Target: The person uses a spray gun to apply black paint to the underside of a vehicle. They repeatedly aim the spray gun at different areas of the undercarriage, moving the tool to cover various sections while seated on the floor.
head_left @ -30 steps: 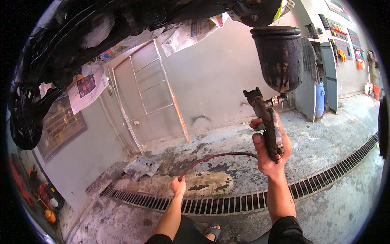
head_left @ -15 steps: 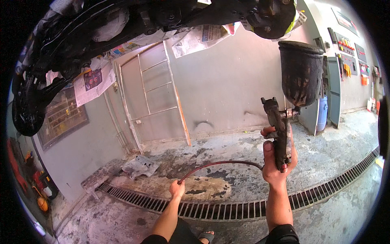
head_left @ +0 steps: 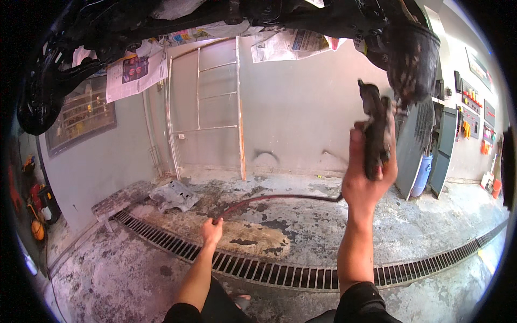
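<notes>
Raised at the right, my right hand (head_left: 371, 172) is closed around the handle of a dark, paint-stained spray gun (head_left: 378, 129). The gun's black cup (head_left: 413, 64) sits on top, close to the dark underside of a black vehicle (head_left: 226, 21); I cannot tell whether they touch. From the gun's handle a red-and-black air hose (head_left: 269, 197) curves leftward. Lower and to the left, my left hand (head_left: 212, 231) is closed on that hose. Sheets of newspaper (head_left: 137, 74) hang from the vehicle's underside. The gun is somewhat blurred by motion.
A long metal floor grate (head_left: 258, 269) crosses in front of me. Past it lie a grey sheet part (head_left: 175, 195) and a low bench (head_left: 121, 200). Against the wall leans a metal frame (head_left: 239, 113). A blue barrel (head_left: 423, 175) stands beside the cabinet at the right.
The spray gun and my right hand have risen toward the vehicle's underside, and the gun has turned. My left hand has shifted left and up with the hose. The view has swung slightly.
</notes>
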Tool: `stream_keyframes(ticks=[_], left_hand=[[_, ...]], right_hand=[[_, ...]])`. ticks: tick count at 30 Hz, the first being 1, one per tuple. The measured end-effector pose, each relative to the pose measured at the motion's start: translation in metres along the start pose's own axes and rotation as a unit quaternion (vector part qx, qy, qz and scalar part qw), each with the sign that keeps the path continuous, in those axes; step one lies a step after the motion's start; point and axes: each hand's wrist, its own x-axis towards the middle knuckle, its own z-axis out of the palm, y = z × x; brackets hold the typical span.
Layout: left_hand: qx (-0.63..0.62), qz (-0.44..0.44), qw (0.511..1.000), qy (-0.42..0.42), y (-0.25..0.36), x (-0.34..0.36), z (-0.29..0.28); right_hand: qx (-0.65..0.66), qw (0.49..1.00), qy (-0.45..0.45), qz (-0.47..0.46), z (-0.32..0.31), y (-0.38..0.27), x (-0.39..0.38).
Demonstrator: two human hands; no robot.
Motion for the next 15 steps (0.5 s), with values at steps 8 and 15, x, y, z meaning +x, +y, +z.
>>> stream_keyframes(ticks=[8, 15], left_hand=[[-0.035, -0.026, 0.999, -0.011, 0.017, 0.004, -0.013], [-0.053, -0.003, 0.999, -0.012, -0.012, 0.010, 0.005]], right_hand=[[-0.070, 0.993, 0.045, -0.085, 0.059, 0.007, 0.045], [-0.079, 0.994, 0.044, -0.054, 0.077, 0.016, 0.038]])
